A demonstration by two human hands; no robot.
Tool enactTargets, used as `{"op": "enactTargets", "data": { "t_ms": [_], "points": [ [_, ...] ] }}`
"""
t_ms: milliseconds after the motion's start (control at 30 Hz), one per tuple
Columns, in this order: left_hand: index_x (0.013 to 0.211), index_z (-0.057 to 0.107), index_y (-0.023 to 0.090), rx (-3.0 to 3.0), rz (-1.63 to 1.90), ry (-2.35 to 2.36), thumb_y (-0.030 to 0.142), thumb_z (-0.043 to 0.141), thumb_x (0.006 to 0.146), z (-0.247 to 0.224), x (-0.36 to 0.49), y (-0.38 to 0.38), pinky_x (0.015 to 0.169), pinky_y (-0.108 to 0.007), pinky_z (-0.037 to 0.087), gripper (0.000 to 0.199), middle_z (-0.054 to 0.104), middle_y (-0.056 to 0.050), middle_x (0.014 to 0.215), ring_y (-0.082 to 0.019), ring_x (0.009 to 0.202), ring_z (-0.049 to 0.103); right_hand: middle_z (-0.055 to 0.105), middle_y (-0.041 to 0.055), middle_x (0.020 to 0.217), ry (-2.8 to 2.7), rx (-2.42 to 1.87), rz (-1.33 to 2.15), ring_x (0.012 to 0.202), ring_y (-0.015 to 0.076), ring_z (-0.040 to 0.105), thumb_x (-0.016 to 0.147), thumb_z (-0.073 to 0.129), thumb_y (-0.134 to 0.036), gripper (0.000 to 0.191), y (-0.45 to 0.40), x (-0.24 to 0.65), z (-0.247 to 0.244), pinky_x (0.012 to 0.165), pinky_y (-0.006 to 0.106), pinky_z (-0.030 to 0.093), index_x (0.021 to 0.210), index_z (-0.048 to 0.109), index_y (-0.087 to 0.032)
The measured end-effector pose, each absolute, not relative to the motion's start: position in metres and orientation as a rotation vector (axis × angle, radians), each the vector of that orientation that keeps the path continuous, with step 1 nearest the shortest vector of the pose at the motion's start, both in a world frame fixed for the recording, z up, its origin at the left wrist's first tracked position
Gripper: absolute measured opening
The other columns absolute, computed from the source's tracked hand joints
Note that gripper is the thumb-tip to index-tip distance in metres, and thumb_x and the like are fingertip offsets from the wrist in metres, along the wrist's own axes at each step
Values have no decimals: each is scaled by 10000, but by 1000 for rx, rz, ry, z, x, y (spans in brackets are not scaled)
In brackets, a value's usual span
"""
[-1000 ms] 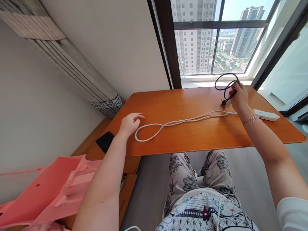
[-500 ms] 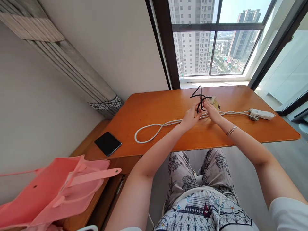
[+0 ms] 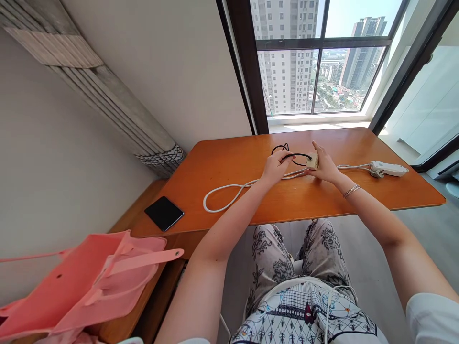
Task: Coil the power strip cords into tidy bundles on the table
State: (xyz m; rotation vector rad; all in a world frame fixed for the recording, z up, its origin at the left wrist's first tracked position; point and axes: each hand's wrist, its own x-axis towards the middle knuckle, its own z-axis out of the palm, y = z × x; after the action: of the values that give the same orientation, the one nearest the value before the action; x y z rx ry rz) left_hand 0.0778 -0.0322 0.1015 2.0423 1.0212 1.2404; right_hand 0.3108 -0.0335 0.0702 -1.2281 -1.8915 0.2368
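Near the far side of the orange-brown table, my left hand [image 3: 277,167] pinches a black cable [image 3: 297,155]. The cable runs right to a small cream-coloured block [image 3: 312,161], and more of its loops lie behind my fingers. My right hand [image 3: 325,165] holds the block against its palm, with a finger raised beyond it. A white cord [image 3: 229,185] passes beneath both hands, looping at the left and reaching a white power strip [image 3: 389,169] at the right.
A black tablet or phone [image 3: 164,213] lies at the left of the table [image 3: 222,157]. A pink bag [image 3: 89,282] stands open at the lower left. Behind the table is a window [image 3: 319,114]; my legs are under its front edge.
My hands have moved apart, the left one leftward with the black cable. The cable now stretches between them, and the block sits in my right palm.
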Motion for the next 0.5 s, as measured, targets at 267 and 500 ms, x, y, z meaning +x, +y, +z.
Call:
{"op": "enactTargets", "data": {
  "t_ms": [267, 500],
  "points": [
    [1010, 744, 210, 2346, 1283, 1306, 219, 549, 925, 118, 49, -20, 812, -323, 522, 213, 737, -61, 951, -199, 866, 654, 698, 30, 985, -1586, -1283, 241, 926, 279, 670, 608, 897, -483, 641, -33, 321, 108, 868, 488, 561, 1128, 585, -276],
    [968, 708, 213, 2085, 1389, 1333, 203, 510, 946, 129, 52, 15, 767, -326, 520, 199, 694, -38, 906, -186, 801, 643, 646, 23, 1026, -1413, -979, 131, 1026, 244, 631, 627, 923, -366, 566, -55, 321, 182, 924, 442, 555, 1047, 556, -272]
  ]
}}
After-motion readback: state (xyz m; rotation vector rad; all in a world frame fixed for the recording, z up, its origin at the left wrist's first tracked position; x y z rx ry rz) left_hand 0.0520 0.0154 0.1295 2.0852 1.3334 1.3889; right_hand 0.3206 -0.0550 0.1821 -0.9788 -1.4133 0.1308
